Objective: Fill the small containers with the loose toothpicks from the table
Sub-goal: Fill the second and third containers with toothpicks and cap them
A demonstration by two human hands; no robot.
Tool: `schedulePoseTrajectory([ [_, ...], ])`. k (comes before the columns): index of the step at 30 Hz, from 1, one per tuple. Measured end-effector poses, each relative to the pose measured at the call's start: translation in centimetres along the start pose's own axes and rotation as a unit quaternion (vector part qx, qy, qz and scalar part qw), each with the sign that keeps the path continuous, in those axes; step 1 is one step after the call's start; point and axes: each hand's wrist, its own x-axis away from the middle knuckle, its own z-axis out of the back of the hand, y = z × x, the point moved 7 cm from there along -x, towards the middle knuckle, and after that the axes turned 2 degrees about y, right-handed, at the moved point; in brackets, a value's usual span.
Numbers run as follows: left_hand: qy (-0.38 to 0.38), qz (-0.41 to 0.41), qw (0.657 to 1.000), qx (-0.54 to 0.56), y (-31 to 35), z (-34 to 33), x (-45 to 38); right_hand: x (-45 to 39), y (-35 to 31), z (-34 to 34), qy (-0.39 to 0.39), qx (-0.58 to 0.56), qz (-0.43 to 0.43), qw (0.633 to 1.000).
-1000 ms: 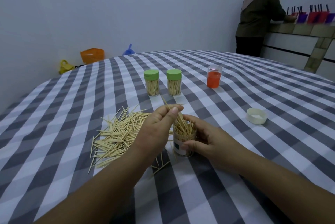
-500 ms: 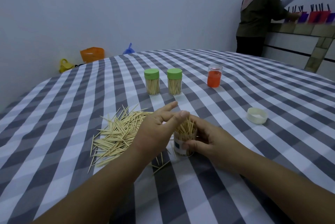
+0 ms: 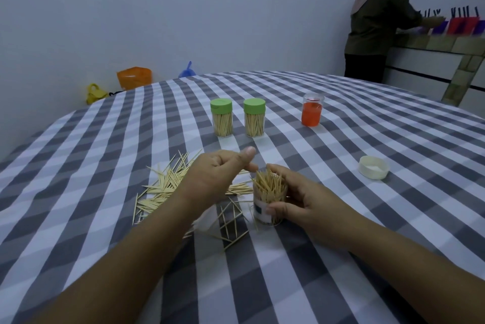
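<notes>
A clear open container (image 3: 265, 208) with a white label stands upright near the middle of the table, packed with toothpicks that splay out above its rim. Just to its left a heap of loose toothpicks (image 3: 168, 187) lies scattered flat, some crossing in front of it. Farther back two clear jars with green lids (image 3: 221, 118) (image 3: 254, 117) stand side by side, upright and full of toothpicks

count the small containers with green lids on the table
2. Both green-lidded clear containers stand side by side at the table's far middle, full of toothpicks: one on the left, one on the right. None seems hidden.
</notes>
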Motion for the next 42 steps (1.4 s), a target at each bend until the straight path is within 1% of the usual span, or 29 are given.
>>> schedulePoseTrajectory([
  [2, -0.058, 0.011, 0.997, -0.041, -0.2, 0.1, 0.1, 0.0, 0.0, 0.0, 0.000, 0.001, 0.000, 1.000],
  [4, -0.088, 0.016, 0.993, -0.078, -0.5, 0.5, -0.1, 0.0, 0.1, 0.0, 0.002, 0.002, -0.001, 1.000],
  [6, -0.104, 0.022, 0.983, -0.147, -1.0, 1.1, -0.4, 0.1, 0.0, 0.1, 0.002, 0.006, -0.001, 1.000],
  [9, -0.124, 0.035, 0.947, -0.294, -2.4, 1.6, -0.8, 0.2, -0.2, 0.2, -0.003, 0.018, -0.010, 1.000],
  [10, -0.125, 0.033, 0.938, -0.320, -2.8, 1.5, -0.9, 0.2, -0.3, 0.3, -0.004, 0.023, -0.013, 1.000],
  [12, -0.136, 0.019, 0.932, -0.337, -3.4, 0.6, -1.0, 0.2, -0.4, 0.8, -0.010, 0.036, -0.020, 0.999],
  [14, -0.146, 0.006, 0.922, -0.359, -4.0, -0.4, -1.1, 0.2, -0.4, 1.3, -0.018, 0.025, -0.031, 0.999],
  [17, -0.127, -0.018, 0.900, -0.416, -4.3, -0.8, -1.8, 0.3, -0.2, 1.8, -0.023, 0.002, -0.045, 0.999],
  [19, -0.115, -0.041, 0.877, -0.464, -4.1, -0.9, -2.3, 0.3, -0.2, 1.8, -0.024, -0.006, -0.047, 0.999],
  [23, -0.117, -0.080, 0.829, -0.541, -3.9, -1.6, -2.9, 0.3, -0.4, 1.7, -0.024, -0.003, -0.050, 0.998],
  [27, -0.093, -0.136, 0.795, -0.584, -3.5, -2.3, -2.9, 0.4, -0.5, 1.6, -0.021, 0.015, -0.049, 0.998],
  [29, -0.073, -0.158, 0.789, -0.589, -3.1, -2.5, -2.5, 0.4, -0.6, 1.6, -0.019, 0.020, -0.049, 0.998],
  [31, -0.059, -0.165, 0.794, -0.583, -3.1, -2.6, -2.3, 0.5, -0.7, 1.6, -0.016, 0.020, -0.044, 0.999],
  [33, -0.044, -0.162, 0.812, -0.559, -2.8, -2.6, -2.2, 0.5, -0.8, 1.6, -0.013, 0.025, -0.042, 0.999],
  [35, -0.014, -0.153, 0.845, -0.512, -1.8, -2.0, -2.1, 0.5, -0.7, 1.6, -0.012, 0.028, -0.042, 0.999],
  [36, 0.008, -0.144, 0.870, -0.472, -1.2, -1.4, -2.0, 0.5, -0.7, 1.6, -0.012, 0.033, -0.042, 0.999],
  [37, 0.032, -0.132, 0.902, -0.410, -0.8, -0.6, -1.9, 0.5, -0.8, 1.5, -0.013, 0.038, -0.041, 0.998],
  [39, 0.073, -0.084, 0.964, -0.240, -0.6, 1.0, -1.5, 0.5, -0.9, 1.5, -0.013, 0.045, -0.040, 0.998],
  [40, 0.083, -0.054, 0.984, -0.148, -0.8, 1.6, -1.4, 0.5, -0.9, 1.5, -0.014, 0.048, -0.039, 0.998],
  [41, 0.089, -0.025, 0.994, -0.059, -1.2, 2.1, -1.4, 0.5, -0.9, 1.5, -0.014, 0.052, -0.039, 0.998],
  [42, 0.093, 0.003, 0.995, 0.027, -1.6, 2.3, -1.4, 0.5, -0.9, 1.5, -0.014, 0.056, -0.039, 0.998],
])
